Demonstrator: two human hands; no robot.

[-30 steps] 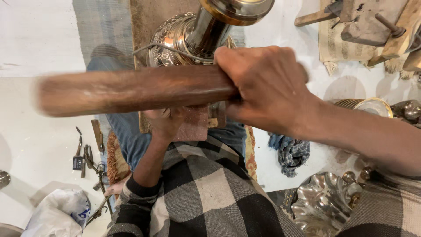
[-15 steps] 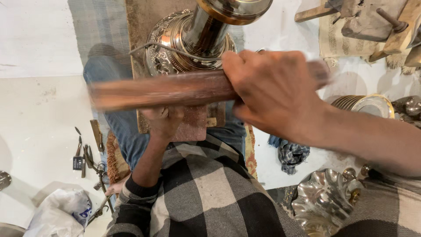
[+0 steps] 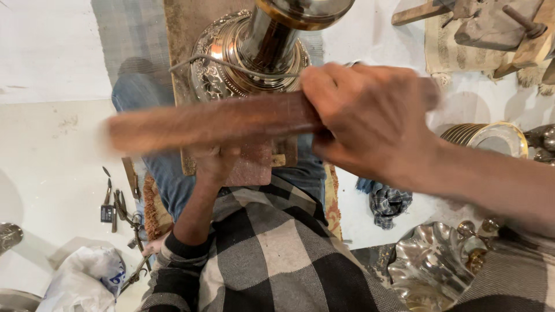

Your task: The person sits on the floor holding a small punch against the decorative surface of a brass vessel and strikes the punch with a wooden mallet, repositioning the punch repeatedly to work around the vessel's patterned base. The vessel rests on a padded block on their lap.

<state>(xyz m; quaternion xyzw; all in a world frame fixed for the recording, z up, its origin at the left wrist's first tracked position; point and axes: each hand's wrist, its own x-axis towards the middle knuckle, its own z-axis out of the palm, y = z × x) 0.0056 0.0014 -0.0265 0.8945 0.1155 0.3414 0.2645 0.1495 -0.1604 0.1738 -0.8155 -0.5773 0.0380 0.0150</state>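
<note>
My right hand (image 3: 370, 121) grips one end of a long brown wooden stick (image 3: 214, 121), which lies blurred across the middle of the view. Under the stick, my left hand (image 3: 215, 164) rests on a reddish block (image 3: 254, 167) in my lap, its fingers mostly hidden. Just beyond stands an ornate engraved silver vessel (image 3: 228, 69) with a tall neck, on a brown wooden board (image 3: 185, 23). A thin grey wire (image 3: 219, 60) crosses the vessel's base.
Small hand tools (image 3: 113, 205) and a white plastic bag (image 3: 87, 280) lie on the floor at left. At right are a checked cloth (image 3: 390, 202), a scalloped silver bowl (image 3: 428, 266), gold-rimmed stacked plates (image 3: 485, 136) and wooden blocks (image 3: 491, 23).
The stick has swung, its far end shifting from the far left towards the middle. My right hand has moved a little right. The left hand stays on the block.
</note>
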